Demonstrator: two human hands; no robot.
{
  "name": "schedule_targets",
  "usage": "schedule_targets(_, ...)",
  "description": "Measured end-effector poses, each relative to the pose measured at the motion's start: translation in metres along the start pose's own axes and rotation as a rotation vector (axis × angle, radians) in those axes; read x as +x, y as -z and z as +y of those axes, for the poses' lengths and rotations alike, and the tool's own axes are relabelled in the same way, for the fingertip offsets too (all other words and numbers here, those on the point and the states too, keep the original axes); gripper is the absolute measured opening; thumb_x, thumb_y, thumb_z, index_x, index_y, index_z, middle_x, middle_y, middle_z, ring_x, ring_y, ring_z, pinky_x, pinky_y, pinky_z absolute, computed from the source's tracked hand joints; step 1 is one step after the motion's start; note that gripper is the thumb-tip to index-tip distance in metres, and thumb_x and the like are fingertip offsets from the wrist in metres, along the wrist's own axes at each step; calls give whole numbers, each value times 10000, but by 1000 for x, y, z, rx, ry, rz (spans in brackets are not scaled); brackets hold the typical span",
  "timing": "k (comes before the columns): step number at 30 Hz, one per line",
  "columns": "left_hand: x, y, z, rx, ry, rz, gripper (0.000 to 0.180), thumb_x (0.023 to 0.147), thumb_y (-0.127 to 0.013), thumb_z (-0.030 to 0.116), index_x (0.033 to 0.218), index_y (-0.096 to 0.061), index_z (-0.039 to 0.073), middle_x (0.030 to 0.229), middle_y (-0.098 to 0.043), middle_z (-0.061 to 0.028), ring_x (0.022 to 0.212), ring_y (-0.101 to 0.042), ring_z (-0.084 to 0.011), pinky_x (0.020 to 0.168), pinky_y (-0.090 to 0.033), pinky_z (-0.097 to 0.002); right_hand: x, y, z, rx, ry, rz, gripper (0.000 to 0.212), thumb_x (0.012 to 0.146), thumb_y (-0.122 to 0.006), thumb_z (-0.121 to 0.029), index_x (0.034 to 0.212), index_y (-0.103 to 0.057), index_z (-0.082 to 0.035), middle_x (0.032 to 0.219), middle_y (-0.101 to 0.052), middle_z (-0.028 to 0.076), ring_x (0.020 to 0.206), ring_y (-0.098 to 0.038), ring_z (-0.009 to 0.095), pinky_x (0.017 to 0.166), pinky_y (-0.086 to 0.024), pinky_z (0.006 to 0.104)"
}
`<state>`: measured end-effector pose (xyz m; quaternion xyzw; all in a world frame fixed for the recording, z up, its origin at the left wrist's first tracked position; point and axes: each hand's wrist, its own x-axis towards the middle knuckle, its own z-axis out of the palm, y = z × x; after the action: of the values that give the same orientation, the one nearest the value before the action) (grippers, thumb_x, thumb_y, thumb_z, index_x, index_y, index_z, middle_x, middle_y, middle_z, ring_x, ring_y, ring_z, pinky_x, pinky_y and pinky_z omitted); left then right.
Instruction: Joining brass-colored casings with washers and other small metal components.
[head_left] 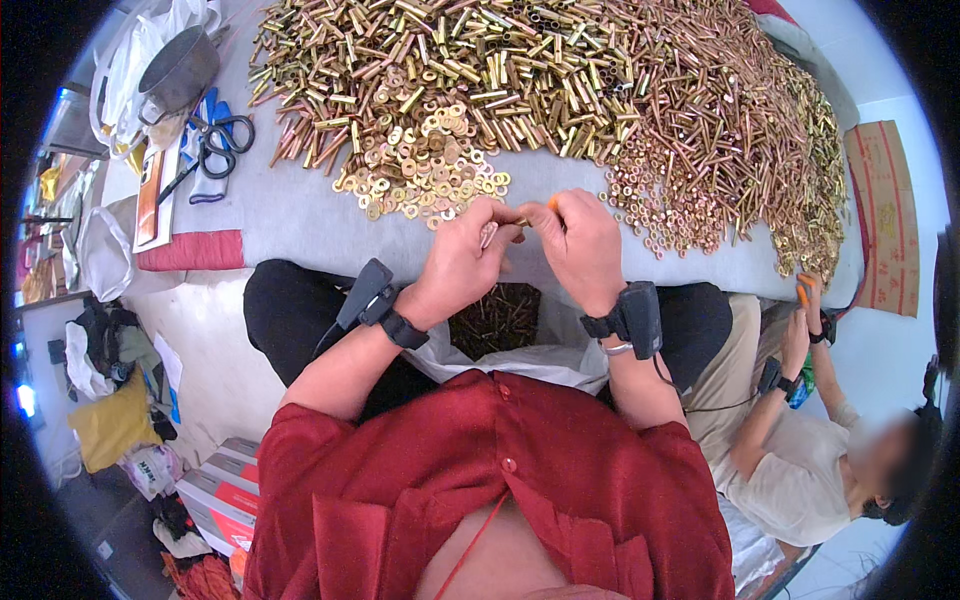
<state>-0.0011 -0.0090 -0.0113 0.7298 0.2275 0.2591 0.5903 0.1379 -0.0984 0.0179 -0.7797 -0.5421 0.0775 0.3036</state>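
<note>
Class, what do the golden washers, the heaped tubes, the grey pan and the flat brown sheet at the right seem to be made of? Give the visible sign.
Washers: metal, perhaps brass or brass-plated; shiny yellow glints. 
Tubes: likely similar metal; glossy gold, some coppery. 
Pan: probably metal; dull, dark grey surface. 
Brown sheet: apparently cardboard; tan, matt, with red printing.

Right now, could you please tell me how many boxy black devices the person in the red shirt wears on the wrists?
2: the black left-wrist device and the black right-wrist device; both show plainly.
</note>
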Motion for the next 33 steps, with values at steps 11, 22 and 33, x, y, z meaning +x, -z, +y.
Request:
schedule_targets(11, 6, 9, 6, -573, 340, -106, 128, 944, -525, 113, 1044, -508, 35, 863, -636, -67, 587, -619, -119, 454, -448, -205, -5, -18, 0, 893, -258, 32, 266, 948, -548, -214, 1074, -649, -2, 940, -659, 92, 896, -615, 137, 782, -492, 290)
schedule_targets(22, 5, 12, 2, -680, 365, -141, 175, 943, -553, 194, 1064, -526, 72, 862, -646, -50, 570, -596, -92, 395, -360, -178, -8, -15, 5, 1347, -435, 87, 653, 1005, -257, -481, 967, -647, 40, 890, -648, 97, 823, -582, 147, 778, -451, 313)
schedule_targets(33, 3, 7, 16, -230, 345, -330, 196, 934, -559, 170, 1074, -620, 46, 837, -620, -3, 624, -526, -38, 523, -397, -191, 41, -13, 44, 218, -358, 393, 306, 826, -683, -230, 1024, -598, -12, 866, -629, 109, 735, -590, 207, 655, -475, 353)
